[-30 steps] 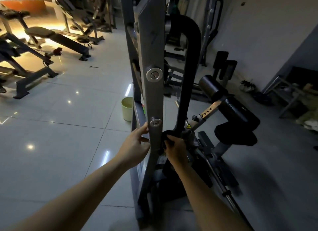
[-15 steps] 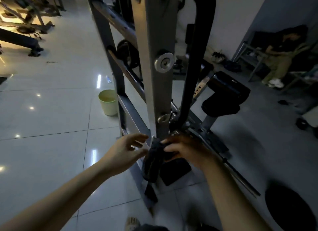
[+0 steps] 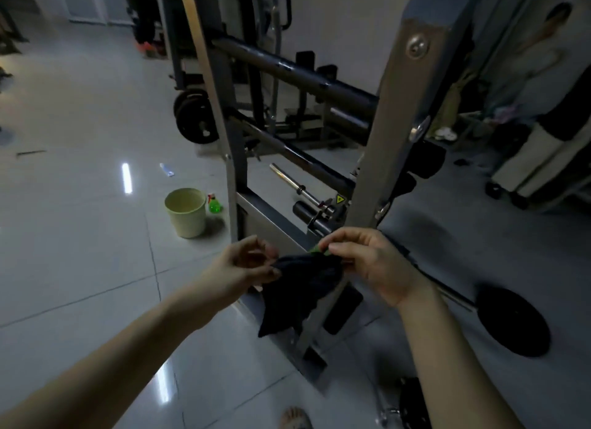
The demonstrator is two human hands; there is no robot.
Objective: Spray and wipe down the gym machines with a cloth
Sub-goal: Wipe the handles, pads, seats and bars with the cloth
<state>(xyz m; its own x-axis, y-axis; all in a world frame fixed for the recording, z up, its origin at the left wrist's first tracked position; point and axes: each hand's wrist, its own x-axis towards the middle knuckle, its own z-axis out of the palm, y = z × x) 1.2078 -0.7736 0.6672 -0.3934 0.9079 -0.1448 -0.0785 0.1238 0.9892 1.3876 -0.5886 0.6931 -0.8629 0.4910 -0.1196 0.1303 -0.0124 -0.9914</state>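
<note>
Tiled floor (image 3: 80,236) carrying a grey steel gym machine (image 3: 393,134), its near upright slanting across the view. Black weight plate (image 3: 515,323) low at the right. Dark cloth (image 3: 297,294) hangs before the upright's base, its top edge pinched by the left hand (image 3: 240,268) and right hand (image 3: 374,262). Pale bucket (image 3: 185,212) stands just beside a green spray bottle (image 3: 214,204).

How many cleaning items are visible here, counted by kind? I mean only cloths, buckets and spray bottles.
dark cloth: 1, pinched between the left hand and the right hand
pale yellow bucket: 1, on the floor
green spray bottle: 1, beside the bucket
Total: 3
</note>
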